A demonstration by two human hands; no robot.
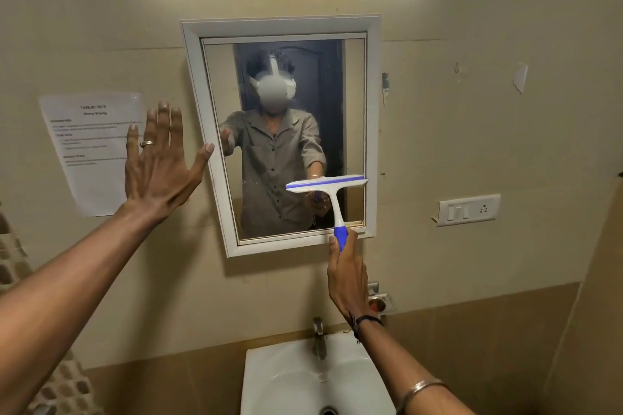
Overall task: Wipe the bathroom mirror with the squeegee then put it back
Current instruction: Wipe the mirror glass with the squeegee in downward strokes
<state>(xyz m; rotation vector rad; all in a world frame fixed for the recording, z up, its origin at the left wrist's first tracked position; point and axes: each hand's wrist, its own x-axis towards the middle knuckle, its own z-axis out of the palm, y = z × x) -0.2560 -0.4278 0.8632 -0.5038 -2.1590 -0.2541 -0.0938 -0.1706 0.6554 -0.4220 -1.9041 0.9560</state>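
A white-framed mirror [372, 131] hangs on the beige tiled wall. My right hand [347, 274] grips the blue handle of a white squeegee [332, 194]. Its blue-edged blade lies roughly level against the glass in the lower right part of the mirror. My left hand [160, 165] is raised with fingers spread, flat against the wall just left of the mirror frame, thumb near the frame's edge. Smudges show on the glass left of the blade and near the top.
A white sink [269, 377] with a metal tap [318, 339] sits below the mirror. A printed sheet [91, 152] is taped to the wall at left. A switch plate [468, 210] is at right, and a small metal holder [381, 301] is under the mirror.
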